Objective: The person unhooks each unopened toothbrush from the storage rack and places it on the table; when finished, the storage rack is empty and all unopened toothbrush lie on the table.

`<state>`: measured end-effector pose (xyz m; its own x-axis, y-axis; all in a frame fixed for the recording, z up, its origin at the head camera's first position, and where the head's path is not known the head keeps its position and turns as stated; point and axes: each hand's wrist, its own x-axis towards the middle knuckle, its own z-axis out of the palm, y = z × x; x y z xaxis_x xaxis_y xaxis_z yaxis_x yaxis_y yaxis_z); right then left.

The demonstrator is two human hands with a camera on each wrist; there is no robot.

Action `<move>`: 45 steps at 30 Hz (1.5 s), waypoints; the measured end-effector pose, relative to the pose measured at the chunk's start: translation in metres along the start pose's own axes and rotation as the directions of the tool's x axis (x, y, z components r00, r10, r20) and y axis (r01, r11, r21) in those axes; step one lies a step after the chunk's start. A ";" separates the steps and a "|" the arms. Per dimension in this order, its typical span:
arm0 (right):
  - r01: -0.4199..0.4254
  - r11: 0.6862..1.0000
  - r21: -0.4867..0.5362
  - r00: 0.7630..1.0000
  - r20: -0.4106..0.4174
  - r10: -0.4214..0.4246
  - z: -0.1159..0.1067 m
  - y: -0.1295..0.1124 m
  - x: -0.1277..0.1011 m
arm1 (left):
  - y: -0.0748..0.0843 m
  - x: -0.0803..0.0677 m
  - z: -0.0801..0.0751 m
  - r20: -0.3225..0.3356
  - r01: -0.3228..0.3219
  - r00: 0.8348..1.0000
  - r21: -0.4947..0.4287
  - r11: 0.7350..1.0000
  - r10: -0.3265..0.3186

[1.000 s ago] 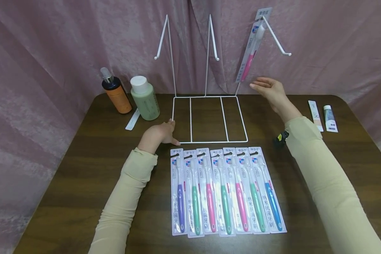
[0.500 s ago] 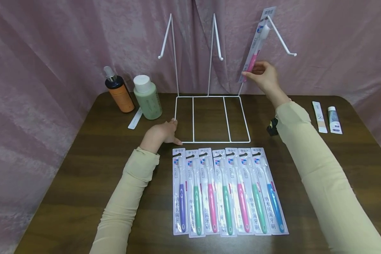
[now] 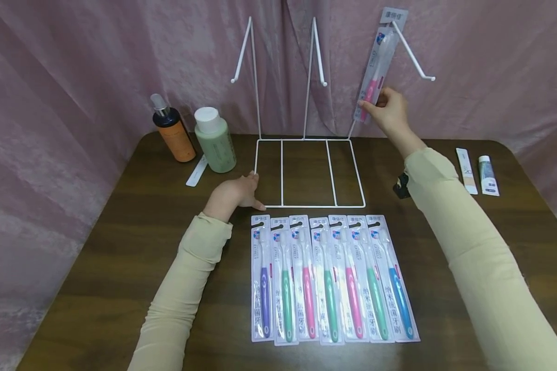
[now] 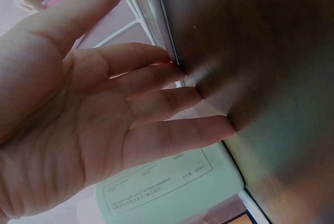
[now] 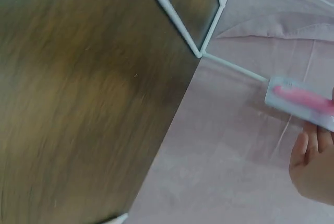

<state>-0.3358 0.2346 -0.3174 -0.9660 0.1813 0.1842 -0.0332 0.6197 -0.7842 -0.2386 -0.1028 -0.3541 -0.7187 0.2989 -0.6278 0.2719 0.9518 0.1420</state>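
Note:
A white wire rack [image 3: 309, 141] with three hooks stands at the back of the brown table [image 3: 120, 247]. A packaged pink toothbrush [image 3: 379, 62] hangs on its right hook. My right hand [image 3: 384, 109] pinches the lower end of that pack [image 5: 297, 98]. My left hand [image 3: 234, 193] rests with straight fingers [image 4: 172, 104] against the rack's front left corner [image 4: 156, 25]. Several packaged toothbrushes [image 3: 331, 278] lie in a row in front of the rack.
An orange pump bottle [image 3: 173, 131] and a pale green bottle [image 3: 215, 140] stand at the back left, with a white strip [image 3: 196, 171] beside them. Two small tubes [image 3: 478, 172] lie at the right. A pink curtain [image 3: 74, 77] hangs behind.
My right hand rose from an open pose beside the hanging pack and took hold of its lower end. The left hand stayed at the rack's corner.

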 end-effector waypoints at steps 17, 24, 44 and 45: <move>-0.052 0.853 0.520 0.974 0.213 -0.071 -0.028 0.001 -0.075 | 0.004 0.009 0.002 0.001 -0.018 1.000 0.032 0.999 0.018; -0.060 0.837 0.544 0.972 0.221 -0.074 -0.039 -0.001 -0.099 | 0.002 0.008 0.002 -0.008 -0.012 1.000 0.009 1.000 0.012; -0.084 0.787 0.611 0.963 0.253 -0.094 -0.069 0.002 -0.139 | -0.001 0.008 0.001 -0.009 -0.009 1.000 0.005 1.000 0.009; -0.086 0.787 0.612 0.961 0.260 -0.097 -0.071 0.002 -0.141 | -0.001 0.008 0.001 -0.009 -0.011 1.000 0.006 1.000 0.011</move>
<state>-0.1813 0.2639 -0.3030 -0.9915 -0.0842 0.0993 -0.1001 0.0048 -0.9950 -0.2442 -0.1015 -0.3599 -0.7213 0.3096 -0.6196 0.2829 0.9482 0.1444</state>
